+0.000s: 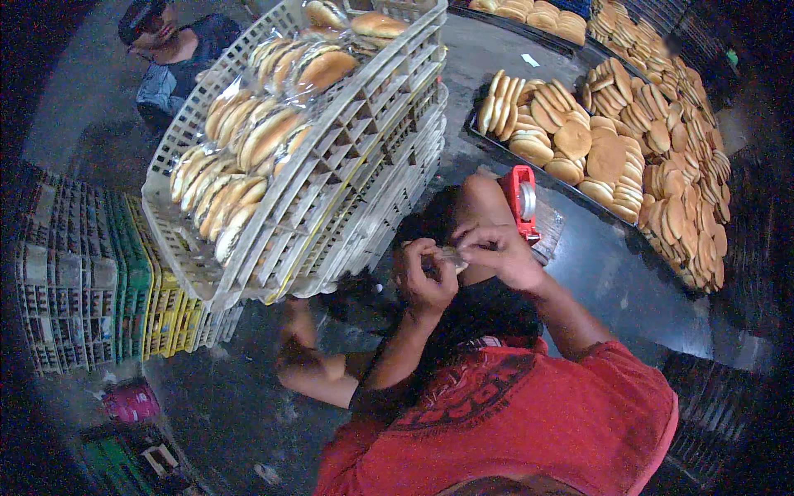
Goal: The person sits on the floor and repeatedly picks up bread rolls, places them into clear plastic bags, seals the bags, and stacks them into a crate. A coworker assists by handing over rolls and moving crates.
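Left hand [423,281] and right hand [500,252] meet beside stacked crates [364,165].

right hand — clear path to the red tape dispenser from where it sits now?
Probably yes. The right hand is pinching a small item together with the left hand, just below the red tape dispenser. Nothing lies between them, though the hand is occupied and would need to let go first.

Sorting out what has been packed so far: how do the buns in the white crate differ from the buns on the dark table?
The buns in the white crate are wrapped in clear plastic bags; the buns on the dark table lie bare. The crate buns stand on edge in short bagged rows, while the table buns spread in long overlapping lines and stacks. The crate holds far fewer. Both are round, golden-brown buns.
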The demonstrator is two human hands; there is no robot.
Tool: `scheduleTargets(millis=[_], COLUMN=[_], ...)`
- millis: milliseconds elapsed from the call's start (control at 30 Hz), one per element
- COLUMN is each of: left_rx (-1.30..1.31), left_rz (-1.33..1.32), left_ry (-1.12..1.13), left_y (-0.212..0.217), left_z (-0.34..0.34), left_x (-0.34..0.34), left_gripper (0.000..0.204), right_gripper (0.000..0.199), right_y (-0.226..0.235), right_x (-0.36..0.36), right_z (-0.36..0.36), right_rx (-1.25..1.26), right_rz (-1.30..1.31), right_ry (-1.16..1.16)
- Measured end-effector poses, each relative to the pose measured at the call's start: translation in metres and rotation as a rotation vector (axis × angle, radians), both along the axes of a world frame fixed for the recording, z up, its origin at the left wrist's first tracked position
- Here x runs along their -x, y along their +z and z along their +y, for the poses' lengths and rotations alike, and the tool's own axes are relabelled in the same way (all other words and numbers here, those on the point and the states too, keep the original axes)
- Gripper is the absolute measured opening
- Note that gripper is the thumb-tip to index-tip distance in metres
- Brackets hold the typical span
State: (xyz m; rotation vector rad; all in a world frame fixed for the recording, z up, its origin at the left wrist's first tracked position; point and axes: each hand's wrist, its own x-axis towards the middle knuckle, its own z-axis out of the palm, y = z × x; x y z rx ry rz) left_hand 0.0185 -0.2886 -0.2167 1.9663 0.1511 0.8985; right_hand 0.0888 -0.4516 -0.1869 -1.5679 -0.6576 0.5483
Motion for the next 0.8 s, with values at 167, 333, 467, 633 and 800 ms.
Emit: scheduleTargets(millis=[167, 333, 467, 633, 800], left_rx=[0.126, 0.675, 0.634, 0.522, -0.290], left_rz=[-0.009, 0.031, 0.274, 0.255, 0.111], left_ry=[0.064, -0.220, -0.566, -0.194, -0.405], left_y=[0.012, 0.029, 0.040, 0.073, 0.179], left_z=[0.012, 0.035, 0.053, 0.048, 0.123], left_x=[0.011, 0.008, 0.005, 0.013, 0.003], left_gripper=[0.020, 0.030, 0.045, 0.063, 0.024], right_gripper=[0.035, 0.041, 0.031, 0.048, 0.077], right_y=[0.020, 0.017, 0.033, 0.065, 0.083], right_x=[0.018, 0.015, 0.005, 0.009, -0.038], right_z=[0.037, 0.039, 0.052, 0.071, 0.083], right_rx=[0.046, 0.022, 0.182, 0.350, -0.067], right_rz=[-0.301, -0.413, -0.459, -0.929, -0.142], right_ry=[-0.189, -0.030, -0.318, -0.286, -0.319])
